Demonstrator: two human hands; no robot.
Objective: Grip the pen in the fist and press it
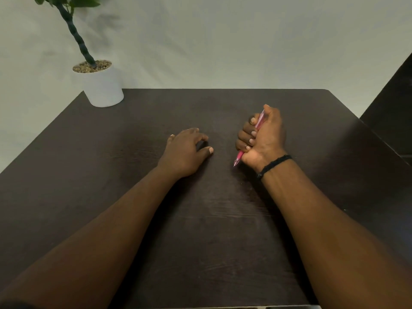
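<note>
My right hand grips a pink pen in a fist, fingers curled round the barrel and thumb up along it. The pen's tip points down and toward me, just above the dark wooden table. A black cord bracelet sits on that wrist. My left hand rests palm down on the table to the left of the pen, fingers loosely bent, holding nothing. Both forearms lie over the table.
A white pot with pebbles and a green plant stands at the table's far left corner. A pale wall runs behind the table. A dark piece of furniture adjoins the table's right side.
</note>
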